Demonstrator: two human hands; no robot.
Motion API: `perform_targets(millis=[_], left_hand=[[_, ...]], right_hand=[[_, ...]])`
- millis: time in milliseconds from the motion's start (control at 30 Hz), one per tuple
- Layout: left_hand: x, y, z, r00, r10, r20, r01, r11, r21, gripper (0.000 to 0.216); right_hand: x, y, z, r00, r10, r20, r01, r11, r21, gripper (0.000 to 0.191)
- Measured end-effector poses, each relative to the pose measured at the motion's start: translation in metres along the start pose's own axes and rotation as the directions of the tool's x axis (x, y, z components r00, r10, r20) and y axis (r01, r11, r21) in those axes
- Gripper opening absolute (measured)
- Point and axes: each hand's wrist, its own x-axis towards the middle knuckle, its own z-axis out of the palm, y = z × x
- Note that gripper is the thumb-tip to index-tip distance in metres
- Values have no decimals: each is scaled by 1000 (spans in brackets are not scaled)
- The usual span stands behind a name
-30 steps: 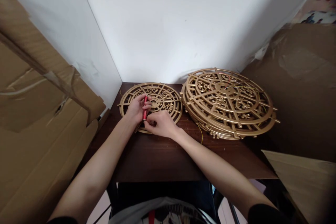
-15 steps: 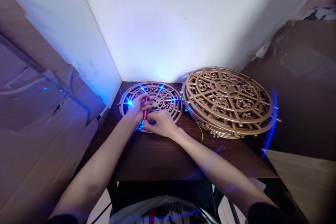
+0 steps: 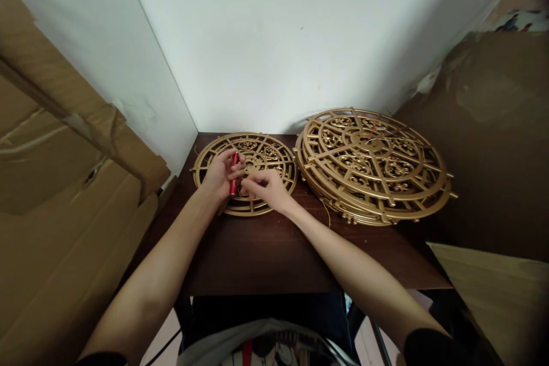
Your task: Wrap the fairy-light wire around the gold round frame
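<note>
The gold grille [image 3: 254, 163] being worked over lies flat near the left end of the table, under both hands. Behind it rises the white wall [image 3: 266, 40], filling most of what I see. A tall, creased run of cardboard [image 3: 64, 171] takes up the left side, and a brown box [image 3: 484, 143] stands at the right, with a paler cardboard sheet [image 3: 493, 280] low beside it. The dark brown table [image 3: 257, 266] spans the space between.

On the table's right half sits a stack of grilles [image 3: 373, 148], gold as well, the top one tilted, its near edge reaching right beside the single one. The person's arms come in bare from dark sleeves [image 3: 429, 343].

The left hand [image 3: 222, 174] is curled, fingers wrapped over a tube, and it is over the left part of the grille. The right hand [image 3: 270, 186] is just beside it, thumb and fingertips drawn close together near the tube's lower half; I can't tell whether anything is pinched between them. The red tube [image 3: 233, 186] is slim, with its far end pointing toward the wall. Thinnest of all, a yellow wire [image 3: 329, 214] trails from under the stack onto the table.
</note>
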Motion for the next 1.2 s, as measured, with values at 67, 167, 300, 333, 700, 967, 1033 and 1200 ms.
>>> perform_targets(millis=[67, 167, 300, 333, 700, 967, 1033, 1200], left_hand=[[-1, 2, 0, 995, 98, -1, -98, 990, 99, 16], [-3, 5, 0, 944, 329, 30, -325, 909, 262, 13], [-1, 6, -7, 828, 550, 105, -494, 628, 601, 15], [0, 6, -9, 799, 587, 132, -500, 526, 689, 14], [5, 2, -25, 724, 584, 368, -249, -277, 928, 54], [7, 4, -29, 823, 446, 350, -208, -337, 918, 43], [7, 4, -29, 834, 423, 354, -207, -356, 911, 39], [5, 6, -27, 831, 418, 367, -216, -365, 905, 27]], right_hand=[[3, 1, -3, 985, 17, -169, -4, 997, 78, 29], [4, 2, -3, 904, -73, -422, 75, 997, -13, 27], [1, 3, 2, 839, -174, -516, 117, 983, -141, 26], [1, 3, 3, 843, -169, -511, 115, 984, -136, 26], [10, 11, 1, 803, 201, -562, 114, 872, 475, 33], [7, 4, 1, 793, 215, -571, 136, 850, 509, 31], [6, 3, 4, 799, 206, -565, 134, 855, 501, 31], [7, 4, 8, 844, 148, -516, 159, 849, 503, 30]])
